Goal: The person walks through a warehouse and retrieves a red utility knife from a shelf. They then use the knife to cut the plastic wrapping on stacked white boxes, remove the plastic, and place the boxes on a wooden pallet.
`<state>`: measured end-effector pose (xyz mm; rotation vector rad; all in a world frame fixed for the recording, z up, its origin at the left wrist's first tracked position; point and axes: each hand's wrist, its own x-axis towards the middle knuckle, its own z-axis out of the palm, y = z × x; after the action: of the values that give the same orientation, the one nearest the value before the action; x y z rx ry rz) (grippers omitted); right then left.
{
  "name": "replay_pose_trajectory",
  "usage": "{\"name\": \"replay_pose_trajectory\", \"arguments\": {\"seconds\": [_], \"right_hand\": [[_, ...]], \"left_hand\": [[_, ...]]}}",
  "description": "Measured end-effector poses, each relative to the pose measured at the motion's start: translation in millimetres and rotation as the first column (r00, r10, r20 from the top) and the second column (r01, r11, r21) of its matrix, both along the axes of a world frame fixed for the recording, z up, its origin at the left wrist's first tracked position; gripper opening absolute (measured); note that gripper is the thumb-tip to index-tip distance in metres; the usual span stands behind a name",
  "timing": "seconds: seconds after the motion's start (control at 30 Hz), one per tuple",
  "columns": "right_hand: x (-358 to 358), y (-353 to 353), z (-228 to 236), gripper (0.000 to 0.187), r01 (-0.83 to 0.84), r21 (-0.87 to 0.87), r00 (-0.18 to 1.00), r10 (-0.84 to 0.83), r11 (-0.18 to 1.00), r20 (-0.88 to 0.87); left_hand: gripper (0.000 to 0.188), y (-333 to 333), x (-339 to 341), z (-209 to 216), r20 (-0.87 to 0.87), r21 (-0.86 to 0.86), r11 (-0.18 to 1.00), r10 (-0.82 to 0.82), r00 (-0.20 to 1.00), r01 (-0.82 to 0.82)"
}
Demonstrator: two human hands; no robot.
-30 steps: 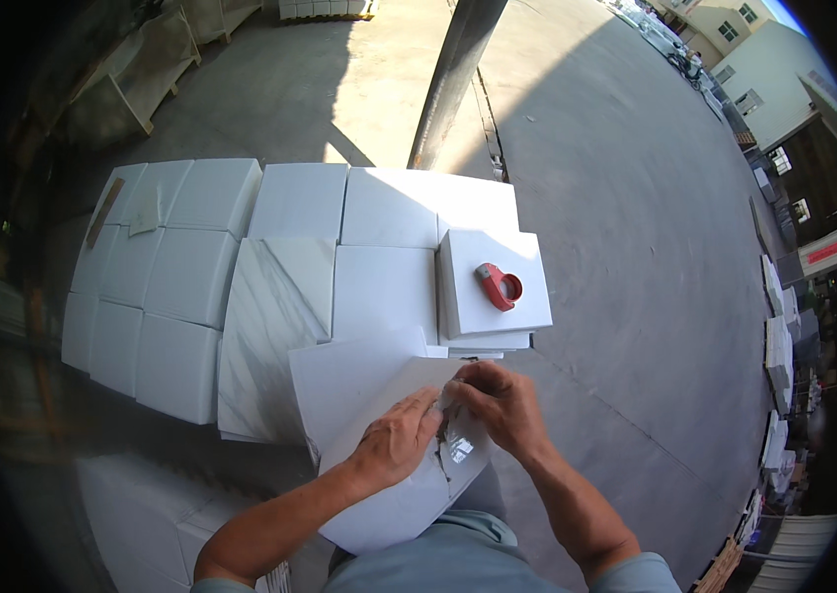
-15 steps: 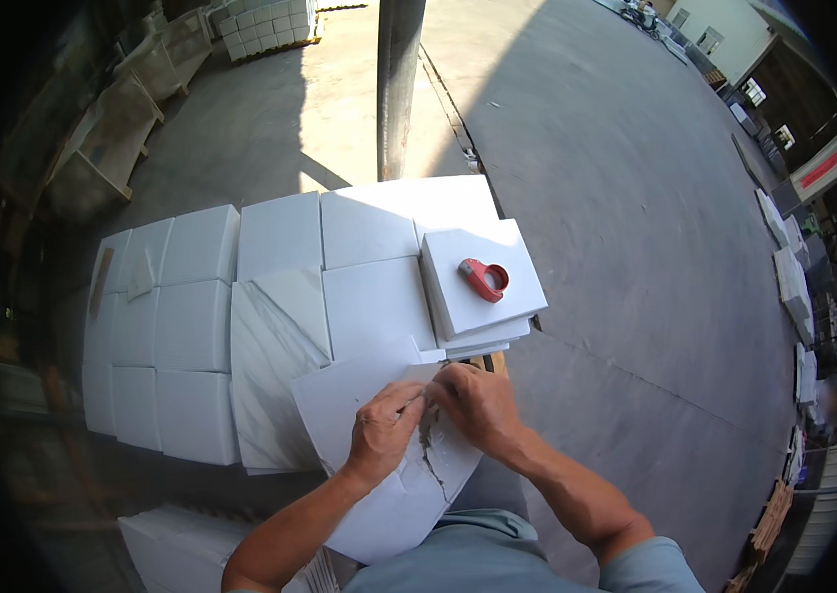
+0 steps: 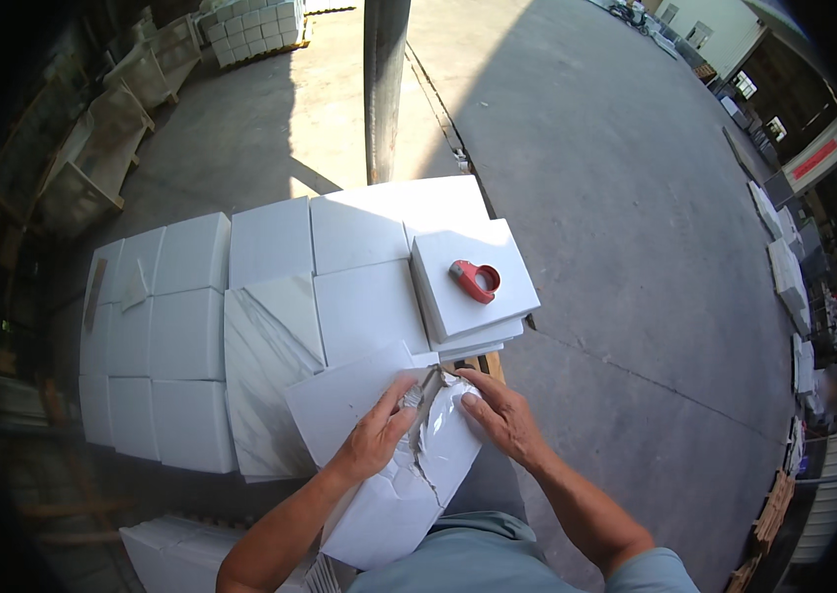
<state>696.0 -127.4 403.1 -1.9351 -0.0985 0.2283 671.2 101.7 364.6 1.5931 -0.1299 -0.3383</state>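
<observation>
A white carton (image 3: 389,514) lies tilted close to my body, its top ripped along a ragged seam that shows a grey-brown layer and a dark gap. My left hand (image 3: 379,435) grips the torn edge on the left side of the rip, fingertips near the gap. On the other side, my right hand (image 3: 505,420) holds the right torn flap (image 3: 453,410), which has shiny clear tape on it, with its fingers hooked at the far edge. What lies inside the carton cannot be made out.
Beyond the carton stand stacked white boxes (image 3: 364,311), with a red tape dispenser (image 3: 478,281) on the right stack. A marble-patterned slab (image 3: 265,395) leans on them. A metal post (image 3: 384,99) rises behind; more white boxes (image 3: 176,553) sit at lower left.
My hands have drawn apart from the seam, the right one moving right. The rip is wider, with the gap and taped flap now showing between the hands.
</observation>
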Motion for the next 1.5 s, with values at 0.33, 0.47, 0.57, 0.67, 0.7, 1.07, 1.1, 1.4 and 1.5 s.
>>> {"name": "replay_pose_trajectory", "arguments": {"seconds": [0.33,0.47,0.57,0.67,0.7,1.07,1.1,1.4,1.5], "right_hand": [[-2,13,-22,0.034,0.027,-0.065,0.984,-0.015,0.998,0.178],[5,7,-18,0.037,-0.06,-0.103,0.989,0.073,0.993,0.126],[24,3,-14,0.041,-0.195,-0.11,0.978,0.202,0.975,0.054],[27,14,-12,0.034,-0.174,-0.291,0.961,0.227,0.941,0.158],[27,17,-12,0.038,-0.142,-0.347,0.955,0.221,0.927,0.199],[31,23,-1,0.055,-0.262,-0.397,0.961,0.274,0.88,-0.025],[33,24,5,0.057,-0.303,-0.436,0.952,0.294,0.847,-0.092],[16,25,-8,0.052,-0.039,-0.449,0.966,0.149,0.893,0.213],[3,18,-15,0.048,0.115,-0.355,0.893,0.06,0.928,0.445]], "left_hand": [[0.057,-18,4,3,0.101,0.343,0.938,-0.1,0.99,0.059],[0.056,-19,4,6,0.089,0.346,0.938,-0.076,0.993,0.041],[0.056,-19,2,3,0.063,0.34,0.94,-0.056,0.996,0.031],[0.057,-22,3,9,0.011,0.386,0.922,-0.055,0.998,0.047],[0.057,-23,4,10,0.007,0.4,0.915,-0.054,0.998,0.047],[0.063,-17,10,-4,-0.086,0.094,0.992,-0.077,0.993,0.085],[0.064,-14,13,0,-0.152,-0.011,0.996,-0.094,0.984,0.094],[0.078,30,-27,-2,-0.328,-0.188,0.979,-0.139,0.934,0.08],[0.083,35,-54,22,-0.205,0.297,0.922,-0.192,0.96,0.248]]}}
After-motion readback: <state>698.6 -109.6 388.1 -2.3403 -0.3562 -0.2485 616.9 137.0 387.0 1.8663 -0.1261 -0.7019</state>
